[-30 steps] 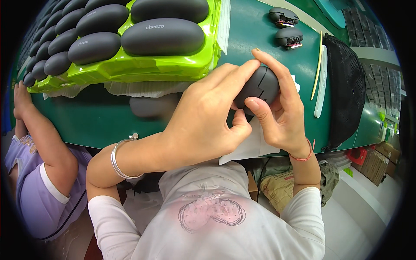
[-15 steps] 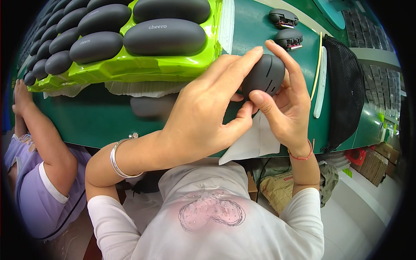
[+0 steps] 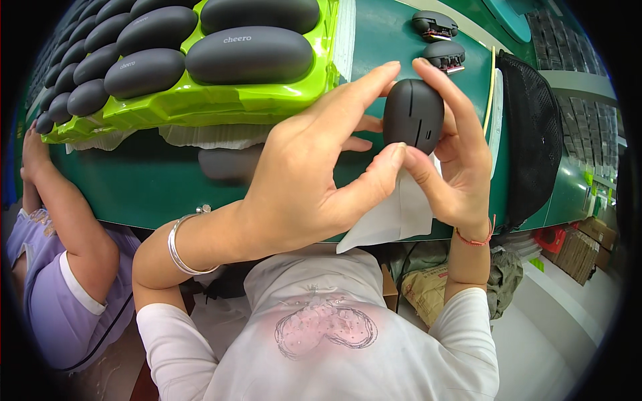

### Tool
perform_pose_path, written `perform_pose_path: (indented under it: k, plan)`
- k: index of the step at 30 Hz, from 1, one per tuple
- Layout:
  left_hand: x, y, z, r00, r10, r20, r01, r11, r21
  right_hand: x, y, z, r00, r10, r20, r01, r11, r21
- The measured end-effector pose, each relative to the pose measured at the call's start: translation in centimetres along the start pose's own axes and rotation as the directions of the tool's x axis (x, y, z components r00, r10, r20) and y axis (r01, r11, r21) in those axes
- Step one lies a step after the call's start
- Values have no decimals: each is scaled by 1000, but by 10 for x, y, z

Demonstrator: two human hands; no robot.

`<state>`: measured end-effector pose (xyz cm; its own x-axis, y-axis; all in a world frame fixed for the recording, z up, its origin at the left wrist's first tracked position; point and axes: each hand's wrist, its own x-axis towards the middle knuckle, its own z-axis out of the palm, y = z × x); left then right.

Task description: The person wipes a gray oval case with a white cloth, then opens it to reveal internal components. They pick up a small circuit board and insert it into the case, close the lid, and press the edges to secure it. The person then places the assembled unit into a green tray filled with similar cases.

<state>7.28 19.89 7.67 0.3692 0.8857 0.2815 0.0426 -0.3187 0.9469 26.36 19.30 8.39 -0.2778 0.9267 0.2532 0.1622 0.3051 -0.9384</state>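
Between my hands is a dark grey oval casing (image 3: 409, 117), raised above the green table, with a long groove and a small port in the end that shows. My right hand (image 3: 455, 154) grips it from the right, index finger at the top and thumb at the bottom. My left hand (image 3: 314, 160) reaches in from the left, its thumb tip on the lower edge and its index fingertip by the upper left edge. Its other fingers are partly behind. Past my right fingertips stand two similar opened pieces, a nearer one (image 3: 444, 53) and a farther one (image 3: 433, 24), with inner parts showing.
A bright green tray (image 3: 247, 107) at the left holds rows of smooth dark grey oval casings. Another grey casing (image 3: 229, 164) lies below it. White paper (image 3: 394, 217) is under my hands. A black mesh bag (image 3: 531, 140) lies right; another person's arm (image 3: 70, 207) rests left.
The casing has turned so that its grooved end faces me more squarely. My right hand has shifted slightly right, and my left thumb has moved up to the casing's lower edge.
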Motion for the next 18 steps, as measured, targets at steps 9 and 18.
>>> perform_pose_path:
  k: [9, 18]
  plan:
    - [1, 0, -1, 1000, -15, 25, 15, 1000, -9, -6, -1, -4, 987, -66, 147, 104, 957, -272]
    - [1, -2, 1, 998, 54, 19, -54, 998, 44, -3, 9, 9, 946, -319, 57, 318, 881, -351]
